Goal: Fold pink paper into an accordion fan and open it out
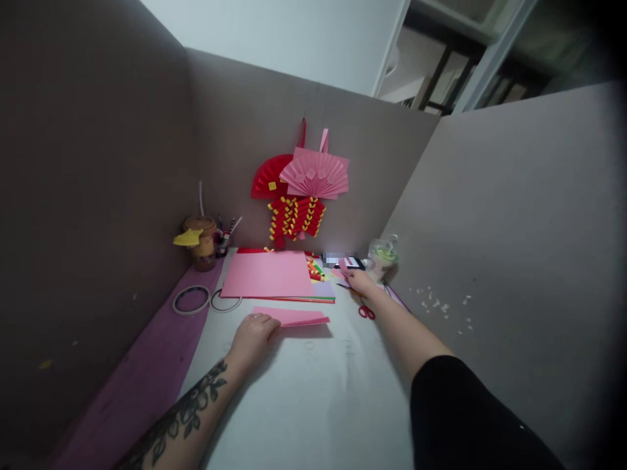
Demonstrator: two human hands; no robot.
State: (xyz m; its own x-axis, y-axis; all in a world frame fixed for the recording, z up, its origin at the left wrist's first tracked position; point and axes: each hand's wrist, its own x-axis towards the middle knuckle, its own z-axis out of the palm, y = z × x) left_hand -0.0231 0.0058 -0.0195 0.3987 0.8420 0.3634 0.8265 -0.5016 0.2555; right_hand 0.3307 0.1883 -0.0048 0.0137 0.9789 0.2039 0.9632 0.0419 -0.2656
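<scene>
**Steady the folded pink paper while your right hand works near the tabletop's far right corner**

Hold the folded pink paper (301, 318) with light, even pressure from your left hand (255, 336): its layers could slip out of line or take a stray crease. Your left fingers and thumb are closed on its left end. Your right hand (361, 282), well apart from the left, appears to pinch a small pink paper piece (343, 266); a gentle grip should spare it bending. Mind the red-handled scissors (366, 312) lying beneath your right wrist, as a sleeve or forearm could nudge them.

The folded paper lies toward the far edge of the tabletop (313, 411), roughly midway between its left and right edges, just in front of the large pink sheet (267, 274). It is long, matte and plain pink, with layers showing at its right end and a soft shadow along its near side. The small piece matches it in colour, but blur hides its exact outline.
</scene>
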